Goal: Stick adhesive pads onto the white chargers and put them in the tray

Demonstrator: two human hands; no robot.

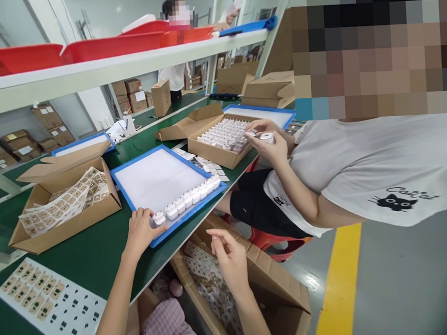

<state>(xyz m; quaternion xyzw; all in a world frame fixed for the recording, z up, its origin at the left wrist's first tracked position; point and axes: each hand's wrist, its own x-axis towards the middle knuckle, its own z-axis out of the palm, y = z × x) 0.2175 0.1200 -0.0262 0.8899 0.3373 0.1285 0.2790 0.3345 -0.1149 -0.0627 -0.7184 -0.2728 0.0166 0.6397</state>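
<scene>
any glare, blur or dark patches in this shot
Head view: glare on the grey floor left of the yellow stripe; lower right corner dark; pixel blocks mask the upper right; left hand and white plugs fairly sharp.

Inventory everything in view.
Table: one, green, centre.
Framed trays: several, blue and white, tabletops.
Plugs: many, white, nearest tray and right box.
Open boxes: several, brown, table.
Sticker sheets: several, white, left box and lower left.
Floor carton: one, brown, below table.
Bins: several, red, on shelf.
Seat: one, red, right.
Stacked cartons: many, brown, background.
Floor stripe: one, yellow, right.
Other people: two, white tops, right and back.
Left hand: one, bare, at nearest plug.
Right hand: one, bare, above carton.
</scene>
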